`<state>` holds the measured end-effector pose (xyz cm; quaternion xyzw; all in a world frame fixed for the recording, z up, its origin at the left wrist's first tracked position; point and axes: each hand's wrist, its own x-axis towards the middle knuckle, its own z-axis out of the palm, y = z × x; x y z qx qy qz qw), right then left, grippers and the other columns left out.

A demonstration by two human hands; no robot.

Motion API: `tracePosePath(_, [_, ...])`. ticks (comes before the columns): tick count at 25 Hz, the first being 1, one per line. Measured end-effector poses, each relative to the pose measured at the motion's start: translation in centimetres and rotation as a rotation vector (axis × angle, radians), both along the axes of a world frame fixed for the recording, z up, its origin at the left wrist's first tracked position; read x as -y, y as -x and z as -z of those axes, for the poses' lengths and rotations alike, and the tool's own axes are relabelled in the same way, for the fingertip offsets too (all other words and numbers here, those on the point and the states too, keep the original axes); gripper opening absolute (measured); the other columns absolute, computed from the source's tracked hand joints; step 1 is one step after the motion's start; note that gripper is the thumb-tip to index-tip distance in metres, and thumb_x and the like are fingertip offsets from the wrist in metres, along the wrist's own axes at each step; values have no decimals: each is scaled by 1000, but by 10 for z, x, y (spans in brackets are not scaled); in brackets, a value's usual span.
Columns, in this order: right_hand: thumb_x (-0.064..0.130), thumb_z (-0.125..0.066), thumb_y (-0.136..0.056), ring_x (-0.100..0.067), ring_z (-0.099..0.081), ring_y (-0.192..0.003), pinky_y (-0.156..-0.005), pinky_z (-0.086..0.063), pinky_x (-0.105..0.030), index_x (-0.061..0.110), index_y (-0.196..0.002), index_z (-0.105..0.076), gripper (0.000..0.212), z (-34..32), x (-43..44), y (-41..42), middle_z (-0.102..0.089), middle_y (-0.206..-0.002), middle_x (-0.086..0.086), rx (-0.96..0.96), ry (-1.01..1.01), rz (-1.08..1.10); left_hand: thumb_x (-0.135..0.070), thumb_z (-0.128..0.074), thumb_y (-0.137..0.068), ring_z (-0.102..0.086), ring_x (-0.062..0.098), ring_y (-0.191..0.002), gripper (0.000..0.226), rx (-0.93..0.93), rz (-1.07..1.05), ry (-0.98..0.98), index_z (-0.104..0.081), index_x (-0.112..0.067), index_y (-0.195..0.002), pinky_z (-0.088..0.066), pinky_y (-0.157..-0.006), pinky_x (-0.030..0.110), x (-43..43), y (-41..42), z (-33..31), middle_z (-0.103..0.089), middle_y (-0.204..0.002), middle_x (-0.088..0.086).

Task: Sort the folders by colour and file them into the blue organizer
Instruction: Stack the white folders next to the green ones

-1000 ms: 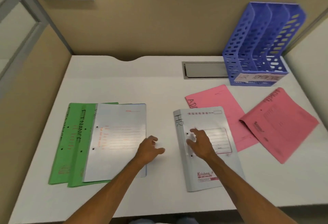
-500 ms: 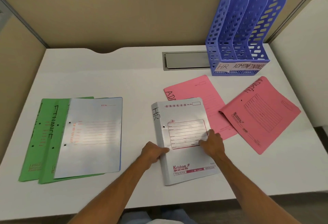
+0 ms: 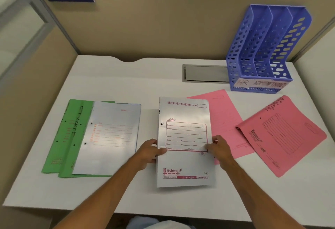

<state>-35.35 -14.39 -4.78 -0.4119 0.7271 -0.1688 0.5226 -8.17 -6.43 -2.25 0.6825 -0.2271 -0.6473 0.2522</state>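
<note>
A person's left hand (image 3: 149,153) and right hand (image 3: 220,149) clasp a white folder (image 3: 184,141) by its 2 side edges above the desk (image 3: 154,80).

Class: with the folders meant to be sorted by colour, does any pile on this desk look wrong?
Yes: a white folder lies on the two green folders at left, mixing colours. The organizer looks empty.

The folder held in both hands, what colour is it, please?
White folder with red print, clearest in the head view.
</note>
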Motion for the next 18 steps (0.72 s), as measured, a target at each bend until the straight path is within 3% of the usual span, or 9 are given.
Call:
tracePosePath(3, [10,-71,-81,-27,-66,-89,-65,-55,-39,13,-113,-47,39,-3,5,-41,-66,-102,-11,181,-62,20,-16,-73,-86,-69,25,-101,34,-36,-19,55,-59,-17,-117,-58,-77,36,-8,-49,-16,-72,-114,5])
tracePosePath(7, [25,-77,-81,-26,-56,-105,-83,-50,-42,18,-124,-43,56,4,6,-100,-57,-114,-4,161,-122,-27,-16,-71,-88,-68,28,-106,33,-44,-74,65,-60,-18,-119,-55,-91,46,-23,-111,-22,-73,-114,5])
tracePosePath(12, [12,-67,-87,-28,-66,-88,-69,-55,-36,17,-99,-61,14,15,-3,-163,-69,-106,-10,178,-103,-60,-18,-72,-87,-68,28,-105,34,-18,-154,42,-58,-12,-118,-53,-92,46,-36,-172,-11,-73,-111,8])
tracePosePath(15, [7,-68,-82,-30,-66,-91,-78,-55,-42,15,-102,-59,23,17,-9,-198,-69,-103,-12,169,-114,-73,-17,-75,-84,-69,26,-93,36,85,-195,17,-53,-5,-109,-55,-79,40,-41,-195,3,-73,-103,14])
tracePosePath(18, [5,-69,-78,-37,-67,-95,-78,-55,-44,7,-101,-58,26,22,-16,-223,-69,-101,-18,152,-166,-93,-16,-79,-80,-65,33,-101,40,257,-207,12,-54,-1,-108,-54,-89,44,-45,-214,18,-67,-109,18])
